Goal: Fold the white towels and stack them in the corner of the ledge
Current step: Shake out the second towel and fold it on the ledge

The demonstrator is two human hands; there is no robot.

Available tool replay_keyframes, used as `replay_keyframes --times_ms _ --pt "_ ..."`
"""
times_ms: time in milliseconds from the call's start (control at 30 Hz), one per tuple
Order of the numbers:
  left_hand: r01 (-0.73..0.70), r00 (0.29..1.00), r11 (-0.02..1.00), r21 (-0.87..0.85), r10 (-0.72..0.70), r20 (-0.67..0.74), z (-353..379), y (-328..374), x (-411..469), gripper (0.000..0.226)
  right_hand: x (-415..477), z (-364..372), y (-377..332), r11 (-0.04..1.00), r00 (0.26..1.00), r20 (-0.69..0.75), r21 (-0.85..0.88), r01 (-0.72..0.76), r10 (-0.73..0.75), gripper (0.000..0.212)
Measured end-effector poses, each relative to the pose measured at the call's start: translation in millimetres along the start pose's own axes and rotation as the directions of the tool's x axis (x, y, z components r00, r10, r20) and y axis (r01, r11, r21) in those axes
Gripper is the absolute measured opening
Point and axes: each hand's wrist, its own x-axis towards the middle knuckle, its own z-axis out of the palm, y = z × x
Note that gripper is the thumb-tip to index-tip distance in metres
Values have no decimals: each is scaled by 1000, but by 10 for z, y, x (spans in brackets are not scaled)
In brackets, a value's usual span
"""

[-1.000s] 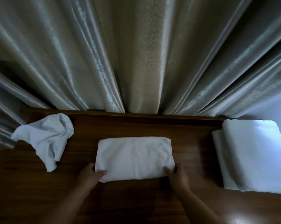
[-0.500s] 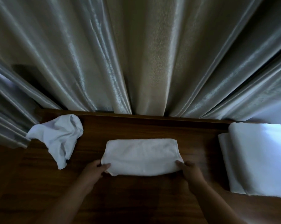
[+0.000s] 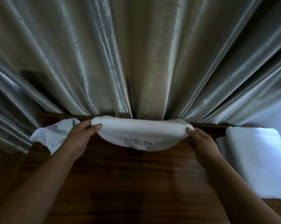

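Observation:
A folded white towel hangs in the air above the wooden ledge, sagging in the middle, with dark printed lettering on its underside. My left hand grips its left end and my right hand grips its right end. A crumpled white towel lies on the ledge at the left, partly behind my left hand. A stack of folded white towels sits at the right end of the ledge.
Shiny grey-beige curtains hang right behind the ledge's back edge and fill the upper view. A raised wooden lip runs along the back of the ledge.
The folded towel lay flat on the ledge with my hands at its near corners. Both hands have since lifted it off the ledge, and it now sags between them.

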Motion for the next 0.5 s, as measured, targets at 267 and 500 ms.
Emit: replay_keyframes --times_ms 267,500 --pt "364 906 810 460 -422 26 -91 -1358 -482 41 -258 -197 1432 826 942 -41 -469 -312 332 20" --pt "491 860 784 381 -504 -71 111 -1676 -595 50 -354 -51 1941 794 946 -234 -519 -317 224 25"
